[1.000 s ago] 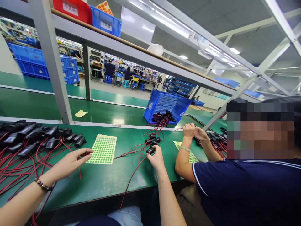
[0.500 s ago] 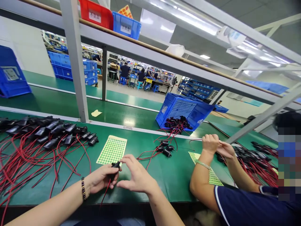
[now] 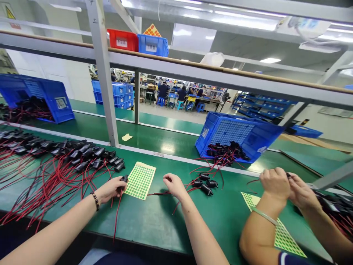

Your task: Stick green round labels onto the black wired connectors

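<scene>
My left hand [image 3: 115, 189] grips a small black motor-like part [image 3: 124, 179] whose red and black leads hang toward the table's front edge. It is at the left edge of a sheet of round green stickers [image 3: 141, 180]. To the right of that sheet is my right hand [image 3: 175, 187], raised over the table with its fingers curled; whatever they may hold is hidden. Red wires pass by it from a small group of black motor-like parts [image 3: 205, 184]. On the left lies a large spread of the same parts [image 3: 85, 152], their red wires trailing forward.
A tipped blue crate [image 3: 202, 138] with more parts stands behind the table strip; another blue crate [image 3: 62, 103] is at left. A metal post [image 3: 106, 81] rises between. At right, a co-worker's hands [image 3: 275, 184] work beside a second sticker sheet [image 3: 289, 235].
My left hand has carried the black part left, to the sticker sheet's edge. My right hand has moved away from it and curled its fingers. The view has turned left and levelled.
</scene>
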`<move>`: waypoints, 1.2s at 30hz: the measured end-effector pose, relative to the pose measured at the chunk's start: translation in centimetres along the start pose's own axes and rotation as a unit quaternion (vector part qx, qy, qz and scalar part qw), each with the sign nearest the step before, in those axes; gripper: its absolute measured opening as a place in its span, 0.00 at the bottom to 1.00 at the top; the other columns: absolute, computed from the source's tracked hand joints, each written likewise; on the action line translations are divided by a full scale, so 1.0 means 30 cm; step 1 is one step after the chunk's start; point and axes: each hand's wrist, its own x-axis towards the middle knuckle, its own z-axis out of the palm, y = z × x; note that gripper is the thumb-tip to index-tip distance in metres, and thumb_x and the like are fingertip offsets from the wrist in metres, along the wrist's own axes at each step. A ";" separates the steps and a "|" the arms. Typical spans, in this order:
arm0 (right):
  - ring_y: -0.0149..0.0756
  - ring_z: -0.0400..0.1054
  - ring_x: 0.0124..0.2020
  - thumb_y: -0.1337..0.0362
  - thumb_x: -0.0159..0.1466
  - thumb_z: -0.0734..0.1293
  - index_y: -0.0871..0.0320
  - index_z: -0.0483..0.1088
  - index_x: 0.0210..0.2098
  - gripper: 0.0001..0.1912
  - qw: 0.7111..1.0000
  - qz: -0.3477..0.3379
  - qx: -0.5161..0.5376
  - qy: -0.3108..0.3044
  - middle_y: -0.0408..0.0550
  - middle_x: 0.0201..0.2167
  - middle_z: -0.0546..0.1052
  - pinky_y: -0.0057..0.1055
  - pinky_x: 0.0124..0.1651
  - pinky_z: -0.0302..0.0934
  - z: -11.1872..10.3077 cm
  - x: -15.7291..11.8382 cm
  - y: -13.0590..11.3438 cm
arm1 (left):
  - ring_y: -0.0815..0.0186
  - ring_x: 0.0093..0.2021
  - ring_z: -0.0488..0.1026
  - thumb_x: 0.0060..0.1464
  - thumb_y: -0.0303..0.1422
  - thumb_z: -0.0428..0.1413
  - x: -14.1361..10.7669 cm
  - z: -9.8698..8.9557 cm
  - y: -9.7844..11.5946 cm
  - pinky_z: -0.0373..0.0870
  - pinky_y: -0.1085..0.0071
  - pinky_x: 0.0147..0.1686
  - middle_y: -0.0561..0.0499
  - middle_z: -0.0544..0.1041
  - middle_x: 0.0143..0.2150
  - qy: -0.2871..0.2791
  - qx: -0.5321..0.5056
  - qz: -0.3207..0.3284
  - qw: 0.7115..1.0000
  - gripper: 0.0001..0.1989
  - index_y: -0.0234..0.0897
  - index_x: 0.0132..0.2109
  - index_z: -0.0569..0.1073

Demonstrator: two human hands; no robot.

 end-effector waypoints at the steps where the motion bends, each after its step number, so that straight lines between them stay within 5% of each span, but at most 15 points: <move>1: 0.30 0.66 0.26 0.69 0.53 0.60 0.58 0.68 0.32 0.08 1.000 0.013 0.011 -0.007 0.43 0.26 0.72 0.27 0.31 0.61 0.021 0.028 0.013 | 0.73 0.18 0.61 0.40 0.34 0.53 -0.003 -0.017 0.007 0.54 0.77 0.17 0.57 0.65 0.20 0.008 0.053 0.002 0.999 0.08 0.35 0.27 0.62; 5: 0.26 0.66 0.19 0.71 0.53 0.61 0.58 0.63 0.44 0.18 0.995 0.077 0.056 -0.031 0.41 0.24 0.71 0.22 0.20 0.59 0.105 0.141 0.046 | 0.70 0.20 0.62 0.44 0.38 0.49 0.020 -0.089 0.047 0.55 0.75 0.20 0.57 0.64 0.20 0.082 0.371 0.064 0.923 0.09 0.36 0.28 0.61; 7: 0.25 0.64 0.17 0.69 0.55 0.61 0.57 0.62 0.46 0.18 0.991 0.104 0.074 -0.032 0.40 0.23 0.70 0.22 0.18 0.58 0.140 0.197 0.044 | 0.68 0.23 0.64 0.43 0.38 0.49 0.044 -0.105 0.061 0.55 0.74 0.23 0.56 0.65 0.21 0.089 0.444 0.086 0.888 0.09 0.36 0.27 0.62; 10: 0.26 0.64 0.18 0.65 0.59 0.60 0.59 0.63 0.45 0.14 0.987 0.138 0.085 -0.019 0.42 0.24 0.70 0.24 0.19 0.60 0.188 0.273 0.028 | 0.66 0.26 0.65 0.40 0.38 0.51 0.074 -0.097 0.060 0.55 0.73 0.25 0.55 0.68 0.23 0.063 0.476 0.094 0.872 0.09 0.36 0.25 0.64; 15: 0.30 0.67 0.33 0.62 0.60 0.61 0.63 0.66 0.40 0.11 0.985 0.150 0.080 0.028 0.47 0.37 0.70 0.31 0.34 0.64 0.227 0.352 -0.007 | 0.65 0.27 0.67 0.42 0.37 0.50 0.091 -0.074 0.045 0.55 0.73 0.25 0.52 0.70 0.25 0.031 0.499 0.093 0.861 0.09 0.36 0.27 0.66; 18: 0.29 0.65 0.27 0.66 0.55 0.64 0.64 0.67 0.38 0.11 0.985 0.121 0.096 0.079 0.45 0.28 0.71 0.27 0.29 0.61 0.179 0.389 -0.053 | 0.63 0.30 0.69 0.43 0.37 0.51 0.091 -0.070 0.048 0.57 0.73 0.28 0.51 0.72 0.29 0.019 0.501 0.090 0.861 0.09 0.36 0.30 0.68; 21: 0.26 0.63 0.23 0.66 0.55 0.62 0.60 0.61 0.48 0.20 0.980 0.073 0.129 0.134 0.41 0.26 0.69 0.23 0.27 0.59 0.080 0.411 -0.136 | 0.61 0.34 0.70 0.43 0.38 0.51 0.095 -0.053 0.053 0.60 0.72 0.31 0.50 0.73 0.33 -0.008 0.508 0.089 0.857 0.12 0.37 0.35 0.69; 27: 0.24 0.63 0.20 0.64 0.57 0.60 0.51 0.53 0.54 0.25 0.956 -0.143 0.186 0.178 0.41 0.30 0.66 0.24 0.24 0.60 -0.041 0.280 -0.213 | 0.56 0.41 0.68 0.43 0.42 0.54 0.127 0.006 0.077 0.63 0.66 0.40 0.46 0.72 0.40 -0.081 0.546 0.154 0.819 0.18 0.39 0.41 0.69; 32: 0.33 0.65 0.33 0.72 0.57 0.56 0.56 0.66 0.34 0.10 0.977 -0.202 -0.023 0.067 0.46 0.30 0.69 0.30 0.37 0.60 0.034 0.110 -0.021 | 0.51 0.59 0.49 0.44 0.48 0.53 0.189 0.044 0.157 0.47 0.57 0.56 0.40 0.53 0.59 0.135 0.518 0.350 0.769 0.38 0.36 0.59 0.51; 34: 0.33 0.64 0.32 0.73 0.57 0.55 0.56 0.65 0.32 0.10 0.981 -0.178 -0.055 0.051 0.46 0.30 0.69 0.29 0.36 0.59 0.070 0.080 0.048 | 0.49 0.60 0.46 0.41 0.49 0.55 0.223 0.065 0.175 0.44 0.55 0.57 0.41 0.52 0.60 0.108 0.534 0.394 0.741 0.41 0.38 0.59 0.50; 36: 0.33 0.63 0.32 0.73 0.57 0.54 0.57 0.64 0.33 0.10 0.983 -0.158 -0.078 0.053 0.47 0.30 0.69 0.29 0.36 0.59 0.098 0.074 0.085 | 0.49 0.57 0.50 0.39 0.49 0.57 0.258 0.088 0.169 0.49 0.55 0.54 0.42 0.59 0.56 0.015 0.554 0.395 0.732 0.37 0.39 0.55 0.58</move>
